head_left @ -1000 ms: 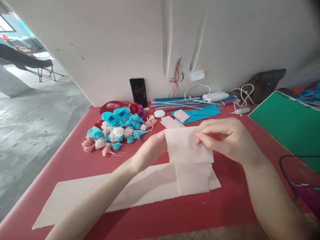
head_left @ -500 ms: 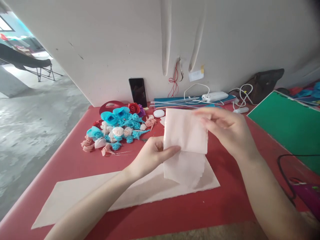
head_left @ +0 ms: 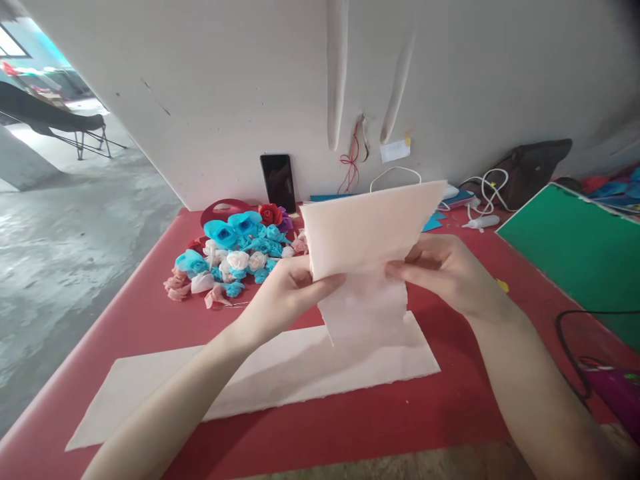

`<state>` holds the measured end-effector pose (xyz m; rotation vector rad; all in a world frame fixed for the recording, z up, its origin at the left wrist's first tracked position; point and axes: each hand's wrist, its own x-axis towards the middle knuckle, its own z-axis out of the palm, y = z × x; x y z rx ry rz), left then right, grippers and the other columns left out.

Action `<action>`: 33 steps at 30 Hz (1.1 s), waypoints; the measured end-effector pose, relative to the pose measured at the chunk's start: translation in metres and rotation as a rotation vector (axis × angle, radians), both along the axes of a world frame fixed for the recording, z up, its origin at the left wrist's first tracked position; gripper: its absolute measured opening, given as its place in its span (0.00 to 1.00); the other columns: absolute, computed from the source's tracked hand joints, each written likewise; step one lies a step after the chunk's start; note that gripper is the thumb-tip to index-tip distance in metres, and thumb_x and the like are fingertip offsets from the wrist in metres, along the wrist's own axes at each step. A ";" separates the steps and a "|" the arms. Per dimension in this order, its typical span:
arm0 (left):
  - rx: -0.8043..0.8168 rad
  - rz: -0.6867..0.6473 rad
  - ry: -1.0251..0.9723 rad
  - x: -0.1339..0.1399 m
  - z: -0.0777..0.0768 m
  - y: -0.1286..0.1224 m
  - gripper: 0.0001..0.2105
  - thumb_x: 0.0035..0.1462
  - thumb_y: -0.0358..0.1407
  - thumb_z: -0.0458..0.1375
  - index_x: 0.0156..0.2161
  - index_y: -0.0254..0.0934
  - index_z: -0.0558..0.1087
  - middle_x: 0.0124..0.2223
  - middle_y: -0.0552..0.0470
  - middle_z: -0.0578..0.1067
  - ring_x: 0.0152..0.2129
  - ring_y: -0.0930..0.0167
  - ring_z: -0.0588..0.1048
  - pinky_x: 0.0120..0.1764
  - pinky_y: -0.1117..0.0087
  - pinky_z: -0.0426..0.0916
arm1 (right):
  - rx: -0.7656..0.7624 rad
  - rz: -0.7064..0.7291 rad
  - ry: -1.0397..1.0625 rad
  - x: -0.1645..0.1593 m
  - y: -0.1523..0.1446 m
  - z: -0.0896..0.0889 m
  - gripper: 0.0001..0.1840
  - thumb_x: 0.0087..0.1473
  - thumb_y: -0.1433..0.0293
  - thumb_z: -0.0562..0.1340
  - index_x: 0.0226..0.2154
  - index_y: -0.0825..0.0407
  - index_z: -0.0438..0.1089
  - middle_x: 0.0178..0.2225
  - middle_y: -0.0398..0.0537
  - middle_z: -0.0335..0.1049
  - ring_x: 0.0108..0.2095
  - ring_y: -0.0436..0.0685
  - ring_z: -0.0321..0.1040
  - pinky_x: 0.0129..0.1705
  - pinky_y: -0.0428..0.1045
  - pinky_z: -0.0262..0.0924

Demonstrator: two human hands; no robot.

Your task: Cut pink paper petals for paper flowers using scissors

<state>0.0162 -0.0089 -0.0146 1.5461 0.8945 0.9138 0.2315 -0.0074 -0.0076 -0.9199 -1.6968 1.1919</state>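
A pale pink sheet of thin paper [head_left: 370, 230] is held up above the table, folded across its middle, with a thinner flap hanging below. My left hand [head_left: 295, 290] pinches its left side, thumb in front and fingers behind. On the right side, my right hand [head_left: 440, 270] pinches the same sheet near the fold, its fingertips partly hidden behind the paper. Below the hands, a long strip of the same pale pink paper [head_left: 260, 383] lies flat on the red tabletop [head_left: 350, 437], and my left forearm passes over it.
Blue, white, pink and red paper flowers [head_left: 240, 250] are heaped at the back left. Behind them a black phone [head_left: 279, 180] leans on the wall. A green board [head_left: 575, 247] lies at the right, near white cables [head_left: 493, 183] and a small white bottle [head_left: 481, 222].
My right hand has come down from the sheet's upper right corner and now grips its right side. The sheet's upper part has opened wider and tilted, rising higher on the right.
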 end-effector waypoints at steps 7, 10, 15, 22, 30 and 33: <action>-0.115 -0.100 -0.137 -0.002 0.012 0.000 0.10 0.51 0.28 0.55 0.33 0.42 0.79 0.38 0.56 0.80 0.38 0.69 0.76 0.35 0.78 0.70 | -0.005 0.049 0.033 0.002 -0.001 0.006 0.08 0.48 0.72 0.64 0.31 0.44 0.77 0.29 0.40 0.76 0.27 0.48 0.70 0.25 0.42 0.63; -0.198 -0.152 -0.190 -0.002 0.012 -0.001 0.12 0.52 0.28 0.53 0.31 0.42 0.79 0.38 0.56 0.79 0.38 0.70 0.76 0.32 0.79 0.69 | 0.022 0.072 0.020 0.004 -0.003 0.008 0.10 0.49 0.75 0.62 0.30 0.44 0.77 0.26 0.39 0.76 0.25 0.47 0.68 0.24 0.41 0.61; -0.237 -0.122 -0.227 -0.001 0.008 -0.002 0.11 0.50 0.30 0.53 0.28 0.41 0.79 0.33 0.55 0.79 0.32 0.70 0.77 0.28 0.77 0.68 | 0.054 0.096 -0.003 0.007 -0.006 0.009 0.14 0.51 0.78 0.59 0.31 0.45 0.77 0.28 0.40 0.75 0.27 0.46 0.67 0.27 0.41 0.60; -0.184 -0.120 -0.213 -0.002 0.012 -0.005 0.08 0.47 0.32 0.56 0.25 0.39 0.78 0.29 0.52 0.79 0.28 0.68 0.77 0.28 0.73 0.70 | -0.064 0.189 0.120 0.005 -0.007 0.006 0.10 0.53 0.74 0.60 0.31 0.46 0.77 0.29 0.43 0.75 0.28 0.48 0.70 0.27 0.41 0.64; -0.182 -0.164 -0.240 -0.006 0.008 -0.009 0.08 0.50 0.32 0.55 0.28 0.40 0.78 0.32 0.52 0.79 0.27 0.68 0.77 0.27 0.73 0.69 | -0.151 0.243 0.167 0.003 -0.010 0.007 0.17 0.54 0.79 0.56 0.30 0.45 0.77 0.28 0.38 0.73 0.24 0.43 0.67 0.24 0.38 0.61; -0.110 -0.209 -0.252 -0.008 0.005 -0.005 0.10 0.51 0.31 0.54 0.29 0.40 0.78 0.32 0.52 0.79 0.30 0.68 0.77 0.29 0.73 0.70 | -0.154 0.242 0.160 0.003 -0.009 0.006 0.17 0.54 0.79 0.55 0.30 0.45 0.77 0.27 0.38 0.73 0.25 0.44 0.67 0.24 0.39 0.60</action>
